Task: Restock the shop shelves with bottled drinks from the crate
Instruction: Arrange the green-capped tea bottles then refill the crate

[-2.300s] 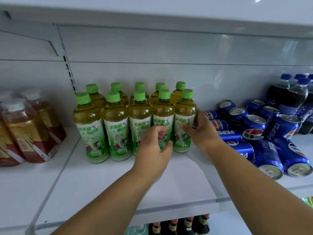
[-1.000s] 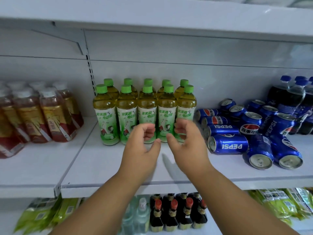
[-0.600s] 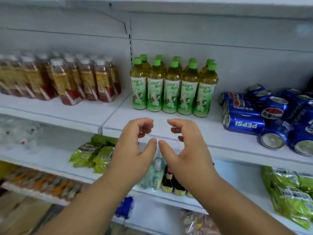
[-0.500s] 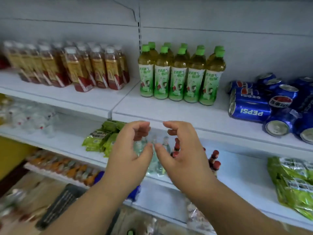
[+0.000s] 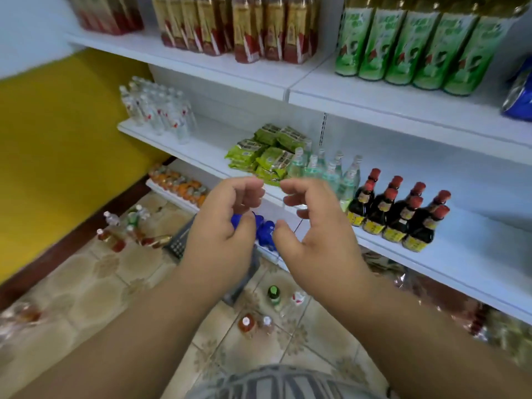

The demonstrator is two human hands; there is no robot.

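My left hand (image 5: 223,226) and my right hand (image 5: 313,231) hang side by side in front of me, fingers loosely curled, holding nothing. Below them on the tiled floor sits a dark grey crate (image 5: 180,243), mostly hidden behind my hands, with blue-capped bottles (image 5: 266,234) showing between them. A row of green-labelled tea bottles (image 5: 408,47) stands on the top white shelf (image 5: 403,108) at upper right. Loose bottles stand on the floor left of the crate (image 5: 123,231) and nearer me (image 5: 273,295).
Red-labelled tea bottles (image 5: 239,27) fill the top shelf's left. The middle shelf holds clear water bottles (image 5: 158,110), green packets (image 5: 267,154), pale green bottles (image 5: 325,171) and dark sauce bottles (image 5: 400,214). Orange bottles (image 5: 178,185) line the lowest shelf. A yellow wall (image 5: 57,145) stands left.
My hands let go of the green tea bottles and drew back from the top shelf. The view swung down and left, bringing the lower shelves, floor and crate into sight.
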